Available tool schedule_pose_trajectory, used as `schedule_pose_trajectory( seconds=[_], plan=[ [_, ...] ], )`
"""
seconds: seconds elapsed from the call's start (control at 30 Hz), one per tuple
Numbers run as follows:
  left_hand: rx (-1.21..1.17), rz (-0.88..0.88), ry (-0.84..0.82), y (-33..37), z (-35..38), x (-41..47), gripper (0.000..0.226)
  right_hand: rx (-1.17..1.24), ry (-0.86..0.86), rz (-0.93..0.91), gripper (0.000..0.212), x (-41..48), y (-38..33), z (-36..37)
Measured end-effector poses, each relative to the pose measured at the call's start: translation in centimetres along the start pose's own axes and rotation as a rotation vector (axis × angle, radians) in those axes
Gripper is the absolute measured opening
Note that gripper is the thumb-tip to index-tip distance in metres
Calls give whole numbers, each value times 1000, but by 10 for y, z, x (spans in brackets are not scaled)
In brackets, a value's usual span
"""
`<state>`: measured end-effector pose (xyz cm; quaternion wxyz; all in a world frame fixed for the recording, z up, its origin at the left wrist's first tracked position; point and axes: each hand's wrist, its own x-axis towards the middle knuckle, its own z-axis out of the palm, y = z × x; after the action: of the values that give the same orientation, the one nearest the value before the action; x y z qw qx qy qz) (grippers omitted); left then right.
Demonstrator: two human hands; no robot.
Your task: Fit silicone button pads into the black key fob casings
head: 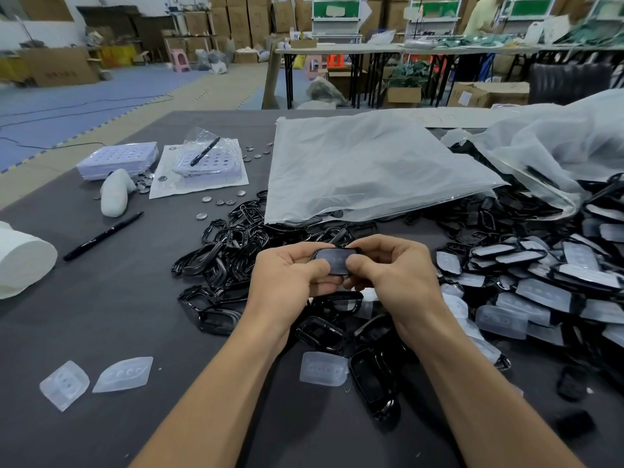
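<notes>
Held casing (334,261): one. Loose silicone pads on the near cloth: three (left pad (64,385), middle pad (123,373), right pad (323,368)). Black pens: two (near pen (103,236), far pen (205,152)). Tray stacks: two (left stack (116,160), bagged stack (224,165)). Plastic bags: two (flat bag (371,163), crumpled bag (557,140)). Piled casings (229,238) and coin cells (201,216): too many to count.

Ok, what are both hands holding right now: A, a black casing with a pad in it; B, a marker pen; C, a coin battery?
A: the left hand and right hand both pinch one black casing with a pale pad seated in it.
</notes>
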<state>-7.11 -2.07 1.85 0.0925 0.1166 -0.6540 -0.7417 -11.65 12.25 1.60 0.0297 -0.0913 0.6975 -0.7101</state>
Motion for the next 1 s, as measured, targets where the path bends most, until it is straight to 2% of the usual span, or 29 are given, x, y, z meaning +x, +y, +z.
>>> schedule_pose_trajectory(
  seconds=[0.13, 0.23, 0.4, 0.57, 0.73, 0.87, 1.0],
  plan=[
    [60, 63, 37, -1, 0, 0, 17, -2, -8, -1, 44, -1, -1, 1],
    [78, 62, 58, -1, 1, 0, 22, -19, -1, 14, 41, -1, -1, 2],
    [36, 55, 59, 0, 3, 0, 24, -190, 12, -81, 13, -6, 0, 5],
    [40, 42, 23, 0, 4, -1, 24, -213, 35, -72, 23, -3, 2, 4],
    [26, 9, -17, 0, 2, -1, 36, -120, 9, -42, 45, 0, 2, 2],
    [30, 7, 7, -1, 1, 2, 33, -16, -28, 35, 38, 2, 5, 1],
    [16, -11, -1, -3, -2, 4, 35, -29, -25, 26, 32, 3, 6, -1]
  ],
)
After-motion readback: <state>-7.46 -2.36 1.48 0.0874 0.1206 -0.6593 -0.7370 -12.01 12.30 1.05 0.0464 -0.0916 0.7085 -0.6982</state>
